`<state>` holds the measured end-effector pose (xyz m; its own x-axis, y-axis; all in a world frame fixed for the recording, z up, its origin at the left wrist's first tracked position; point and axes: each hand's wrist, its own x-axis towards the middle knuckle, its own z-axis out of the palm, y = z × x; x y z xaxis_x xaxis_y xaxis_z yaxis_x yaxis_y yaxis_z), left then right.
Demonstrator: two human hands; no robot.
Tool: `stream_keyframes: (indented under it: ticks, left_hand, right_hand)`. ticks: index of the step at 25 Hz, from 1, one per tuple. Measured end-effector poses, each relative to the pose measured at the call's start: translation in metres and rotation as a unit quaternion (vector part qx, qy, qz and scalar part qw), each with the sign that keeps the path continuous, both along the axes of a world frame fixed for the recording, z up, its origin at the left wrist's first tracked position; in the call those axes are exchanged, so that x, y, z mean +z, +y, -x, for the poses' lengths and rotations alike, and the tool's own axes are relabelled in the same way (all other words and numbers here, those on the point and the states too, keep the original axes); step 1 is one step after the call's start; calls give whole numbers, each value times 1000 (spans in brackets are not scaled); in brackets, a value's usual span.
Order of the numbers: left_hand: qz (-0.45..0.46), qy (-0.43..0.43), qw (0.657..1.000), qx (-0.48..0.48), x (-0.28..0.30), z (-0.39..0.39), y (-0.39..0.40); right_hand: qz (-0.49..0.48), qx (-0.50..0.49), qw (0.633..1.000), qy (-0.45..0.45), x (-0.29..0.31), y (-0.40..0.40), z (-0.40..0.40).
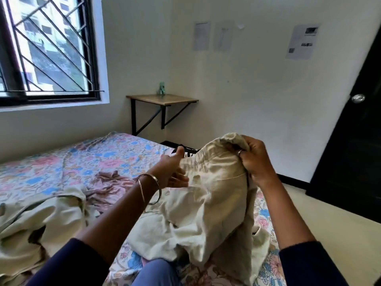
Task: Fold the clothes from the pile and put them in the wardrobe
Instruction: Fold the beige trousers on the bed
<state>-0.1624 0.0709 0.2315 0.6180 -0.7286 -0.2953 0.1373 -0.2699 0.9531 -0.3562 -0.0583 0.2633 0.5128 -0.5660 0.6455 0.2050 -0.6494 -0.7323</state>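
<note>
Cream garment: pale, creased cotton with a gathered band at its top edge; I hold it up over the bed, its lower part slumping onto the sheet near my lap.
Right hand: my fingers are curled tight round the top corner of the cream garment, bunching the cloth; a ring shows on one finger.
Left hand: thumb up, fingers loosely spread against the garment's left edge, touching the cloth; whether they pinch it I cannot tell. A metal bangle sits on that wrist.
Pile: a second cream cloth lies crumpled at my left, and a dusty-pink piece sits just beyond it, both on the bed.
Bed: floral sheet in pink and blue, rumpled.
Dark item: black fabric with white lettering at the far edge of the bed, mostly hidden behind my left hand and the garment.
Around: a wall-mounted surface with a small green object, a barred window, papers on the wall, a dark door at right.
Cut off: the wardrobe is out of view; the garment's full shape is lost in folds.
</note>
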Motion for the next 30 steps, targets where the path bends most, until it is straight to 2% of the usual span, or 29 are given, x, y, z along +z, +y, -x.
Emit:
stream_keyframes:
  ticks: [2, 3, 4, 6, 7, 8, 9, 10, 11, 12, 13, 14, 16, 18, 21, 24, 27, 29, 30]
  left_hand:
    - [36, 213, 971, -100, 1, 6, -2]
    - [42, 252, 957, -140, 2, 10, -2]
    - [31, 243, 953, -180, -3, 10, -6]
    - [-47, 127, 967, -215, -13, 17, -6]
    - [-73, 54, 976, -199, -21, 18, -4]
    - [-58, -10, 980, -191, -28, 16, -2]
    - [-13, -63, 980, -188, -33, 11, -1]
    - [34, -93, 974, -204, -31, 5, 1]
    - [66, -115, 964, -230, -25, 2, 6]
    - [85, -137, 953, -256, -17, -1, 9]
    - [106, -153, 939, -289, -7, -3, 12]
    - [130, -158, 925, -319, 3, -2, 14]
    - [174, -162, 896, -375, 19, -1, 16]
    - [199, -161, 871, -420, 30, -9, 18]
    - [207, -197, 854, -435, 61, -24, 26]
    - [218, -268, 845, -409, 108, -32, 30]
    - [259, -360, 820, -363, 160, -28, 27]
    - [241, -451, 787, -346, 185, -25, 26]
    - [211, -505, 765, -339, 195, -24, 27]
  right_hand:
    - [25, 105, 989, 104, -6, 30, -15]
    - [36, 162, 970, 178, -9, 45, -20]
    - [67, 202, 939, 269, -15, 55, -23]
    - [111, 293, 852, 418, -25, 65, -19]
    - [68, 353, 814, 457, -28, 65, -11]
    - [-14, 398, 797, 454, -29, 64, -1]
    - [-91, 407, 813, 406, -33, 57, 6]
    - [-144, 355, 862, 332, -37, 45, 10]
    - [-166, 239, 922, 254, -42, 27, 11]
    - [-163, 115, 961, 191, -49, 9, 10]
    - [-154, 44, 974, 157, -55, -5, 10]
    - [-154, 53, 977, 141, -59, -12, 9]
    - [-165, 202, 954, 149, -64, -13, 1]
    - [-104, 265, 944, 167, -57, -7, -6]
    - [4, 192, 963, 191, -20, -7, -18]
    - [74, 140, 964, 216, 24, -16, -24]
    - [66, 128, 979, 143, 62, -18, -25]
    - [64, 56, 993, 84, 87, -19, -24]
    - [93, -9, 993, 65, 101, -21, -22]
